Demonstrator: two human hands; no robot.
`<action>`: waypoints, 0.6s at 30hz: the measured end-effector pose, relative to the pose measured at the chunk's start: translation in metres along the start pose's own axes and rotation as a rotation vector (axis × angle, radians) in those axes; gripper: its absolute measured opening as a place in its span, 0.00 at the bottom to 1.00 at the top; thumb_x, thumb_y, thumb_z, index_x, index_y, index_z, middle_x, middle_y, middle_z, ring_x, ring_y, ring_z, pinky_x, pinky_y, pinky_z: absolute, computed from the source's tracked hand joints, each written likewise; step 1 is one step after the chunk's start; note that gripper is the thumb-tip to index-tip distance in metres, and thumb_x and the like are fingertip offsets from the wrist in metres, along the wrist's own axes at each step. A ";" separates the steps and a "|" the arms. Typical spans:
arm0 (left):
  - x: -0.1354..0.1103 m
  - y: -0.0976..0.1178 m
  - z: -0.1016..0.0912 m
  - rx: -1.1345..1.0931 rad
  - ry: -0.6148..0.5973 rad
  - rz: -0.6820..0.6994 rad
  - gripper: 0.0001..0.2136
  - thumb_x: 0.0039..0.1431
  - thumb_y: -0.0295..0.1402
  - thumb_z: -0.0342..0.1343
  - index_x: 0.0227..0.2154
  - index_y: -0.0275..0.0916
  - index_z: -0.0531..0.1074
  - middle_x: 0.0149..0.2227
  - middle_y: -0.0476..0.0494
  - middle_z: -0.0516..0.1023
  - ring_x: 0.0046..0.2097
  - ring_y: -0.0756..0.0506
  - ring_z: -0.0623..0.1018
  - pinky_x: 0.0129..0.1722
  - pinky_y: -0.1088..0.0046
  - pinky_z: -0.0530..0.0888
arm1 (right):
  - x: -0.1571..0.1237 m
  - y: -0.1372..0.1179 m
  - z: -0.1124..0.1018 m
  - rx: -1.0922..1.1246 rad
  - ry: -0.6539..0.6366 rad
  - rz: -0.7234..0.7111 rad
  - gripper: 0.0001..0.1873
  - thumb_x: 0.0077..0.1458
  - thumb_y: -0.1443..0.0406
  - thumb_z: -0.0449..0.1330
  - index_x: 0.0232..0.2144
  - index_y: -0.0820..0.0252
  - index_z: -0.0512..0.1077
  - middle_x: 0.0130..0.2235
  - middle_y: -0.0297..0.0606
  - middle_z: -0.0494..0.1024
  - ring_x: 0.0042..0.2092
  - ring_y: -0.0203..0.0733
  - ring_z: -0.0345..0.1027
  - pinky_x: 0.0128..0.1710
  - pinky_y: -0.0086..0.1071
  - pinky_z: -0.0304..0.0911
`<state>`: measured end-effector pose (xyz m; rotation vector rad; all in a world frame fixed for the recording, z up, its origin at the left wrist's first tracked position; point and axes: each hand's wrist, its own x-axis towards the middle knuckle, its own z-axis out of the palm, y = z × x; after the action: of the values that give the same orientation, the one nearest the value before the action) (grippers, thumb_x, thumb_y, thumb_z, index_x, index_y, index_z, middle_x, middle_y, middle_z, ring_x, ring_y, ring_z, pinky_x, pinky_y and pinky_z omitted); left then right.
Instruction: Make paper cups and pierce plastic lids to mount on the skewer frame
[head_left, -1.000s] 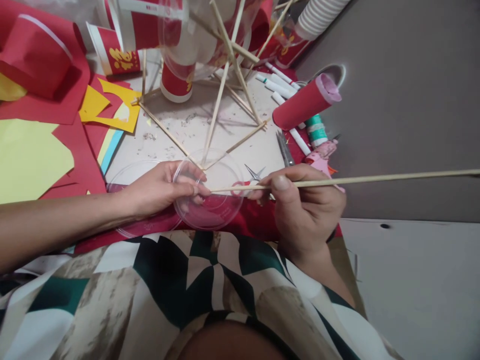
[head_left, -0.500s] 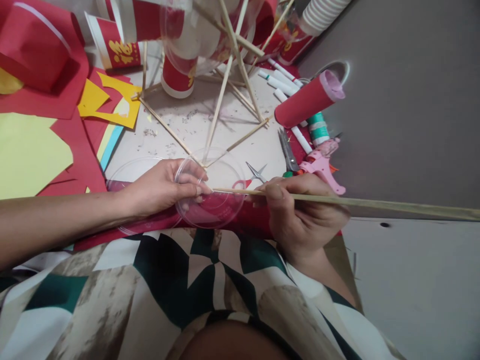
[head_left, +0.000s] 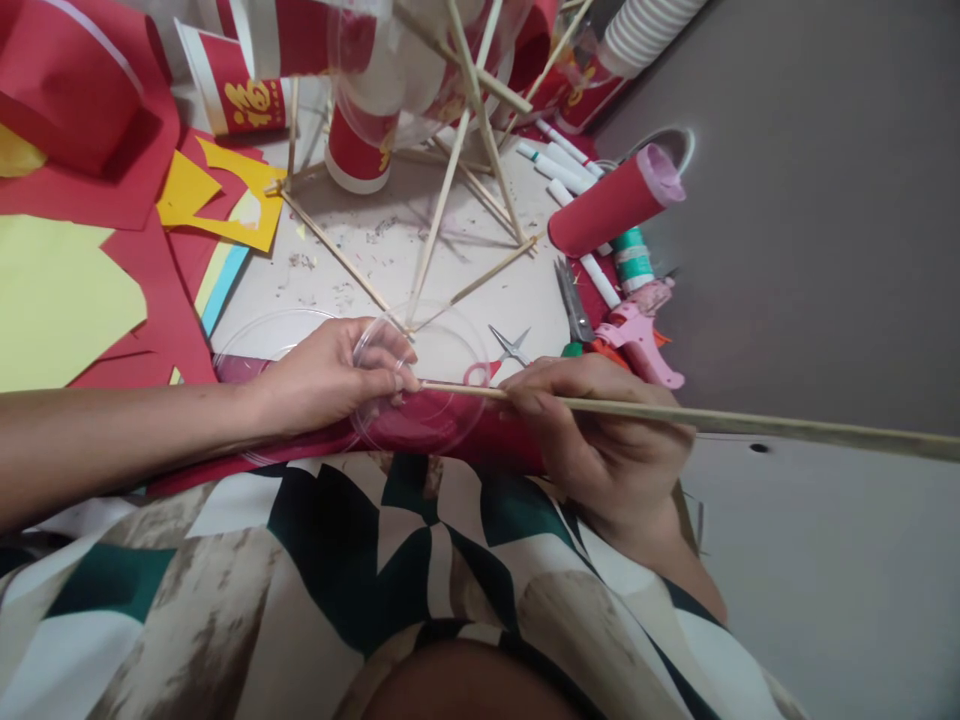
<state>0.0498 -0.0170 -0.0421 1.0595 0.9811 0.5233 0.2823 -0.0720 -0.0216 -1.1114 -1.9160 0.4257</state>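
Note:
Pinched in my left hand [head_left: 337,375] is a round clear plastic lid [head_left: 442,420], tilted toward me. My right hand [head_left: 607,430] grips a long thin wooden stick [head_left: 720,415] much like a pen. The stick's near tip meets the middle of the lid beside my left fingertips; whether it passes through I cannot tell. Its far end runs out of view at the right. Another clear lid [head_left: 292,325] lies partly under my left wrist. Just beyond my hands stands a frame of joined wooden sticks [head_left: 491,270], with clear plastic cups above it.
Scissors [head_left: 510,345], a second pair with dark blades [head_left: 574,300] and a pink glue gun [head_left: 637,335] lie near my right hand. Behind them are white markers [head_left: 562,170] and a red paper tube [head_left: 611,205]. Coloured paper [head_left: 67,300] covers the left; red paper cups [head_left: 240,95] stand behind.
My right hand has slid slightly left along the stick, closer to the lid. The stick's far end has dipped a little. My left hand still holds the lid in nearly the same place.

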 end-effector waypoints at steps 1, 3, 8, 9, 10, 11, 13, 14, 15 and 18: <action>0.000 0.000 0.000 -0.005 0.003 0.003 0.07 0.53 0.26 0.63 0.35 0.36 0.73 0.31 0.46 0.84 0.33 0.49 0.81 0.35 0.76 0.73 | 0.001 0.000 -0.002 0.002 -0.031 -0.016 0.05 0.63 0.67 0.63 0.34 0.51 0.76 0.28 0.31 0.79 0.30 0.38 0.74 0.31 0.34 0.70; 0.000 0.000 0.000 -0.011 0.006 0.010 0.07 0.52 0.26 0.64 0.34 0.36 0.73 0.30 0.47 0.84 0.32 0.49 0.80 0.35 0.76 0.73 | 0.002 0.000 -0.005 0.015 -0.108 -0.049 0.05 0.63 0.67 0.62 0.34 0.51 0.76 0.29 0.32 0.80 0.30 0.39 0.75 0.32 0.35 0.71; 0.001 0.002 0.001 -0.020 0.010 -0.003 0.07 0.52 0.25 0.64 0.34 0.36 0.73 0.30 0.47 0.84 0.30 0.51 0.79 0.33 0.78 0.72 | 0.001 0.002 -0.002 0.071 -0.178 -0.135 0.07 0.60 0.71 0.62 0.35 0.53 0.76 0.29 0.32 0.79 0.29 0.39 0.75 0.29 0.34 0.71; 0.001 0.002 0.001 -0.035 0.011 -0.004 0.08 0.52 0.26 0.64 0.35 0.36 0.72 0.31 0.47 0.84 0.30 0.51 0.79 0.32 0.78 0.72 | 0.000 0.003 0.001 0.060 -0.110 -0.140 0.07 0.60 0.72 0.63 0.35 0.53 0.76 0.28 0.32 0.80 0.29 0.39 0.74 0.29 0.34 0.72; 0.001 0.002 0.001 -0.051 0.011 -0.001 0.08 0.52 0.26 0.64 0.35 0.36 0.72 0.31 0.46 0.84 0.31 0.50 0.80 0.32 0.77 0.73 | -0.002 0.003 0.004 0.038 -0.015 -0.135 0.07 0.59 0.72 0.64 0.35 0.53 0.77 0.28 0.32 0.80 0.28 0.38 0.74 0.28 0.33 0.71; 0.001 0.001 0.001 -0.061 0.008 0.003 0.08 0.52 0.27 0.64 0.35 0.36 0.72 0.31 0.46 0.84 0.31 0.50 0.80 0.32 0.77 0.73 | -0.003 0.004 0.008 0.015 0.081 -0.112 0.07 0.59 0.72 0.64 0.35 0.54 0.77 0.28 0.31 0.80 0.27 0.38 0.74 0.28 0.33 0.71; 0.001 0.000 0.001 -0.060 0.005 0.015 0.09 0.52 0.27 0.64 0.35 0.36 0.71 0.31 0.46 0.84 0.32 0.49 0.81 0.33 0.76 0.73 | -0.006 0.005 0.013 -0.003 0.220 -0.032 0.06 0.59 0.71 0.65 0.34 0.53 0.78 0.26 0.30 0.79 0.26 0.36 0.73 0.26 0.32 0.69; 0.001 -0.001 0.001 -0.053 0.003 0.025 0.09 0.52 0.27 0.64 0.35 0.36 0.72 0.31 0.46 0.84 0.32 0.50 0.81 0.34 0.77 0.73 | -0.007 0.006 0.015 0.009 0.243 0.008 0.06 0.59 0.70 0.65 0.33 0.53 0.78 0.26 0.30 0.79 0.25 0.36 0.73 0.25 0.31 0.69; 0.001 -0.002 0.001 -0.045 -0.001 0.036 0.09 0.51 0.27 0.64 0.35 0.36 0.72 0.31 0.46 0.84 0.33 0.50 0.81 0.34 0.77 0.72 | -0.008 0.006 0.016 0.028 0.243 0.043 0.05 0.60 0.69 0.66 0.32 0.53 0.79 0.25 0.29 0.79 0.24 0.35 0.72 0.25 0.31 0.69; 0.001 -0.004 0.001 -0.036 -0.001 0.061 0.09 0.51 0.27 0.65 0.35 0.36 0.72 0.32 0.46 0.85 0.34 0.50 0.81 0.35 0.77 0.72 | -0.011 0.006 0.016 0.049 0.223 0.072 0.05 0.60 0.68 0.66 0.32 0.54 0.79 0.25 0.30 0.79 0.24 0.36 0.72 0.26 0.32 0.69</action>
<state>0.0508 -0.0185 -0.0456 1.0597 0.9370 0.5887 0.2752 -0.0756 -0.0400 -1.1483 -1.6672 0.3692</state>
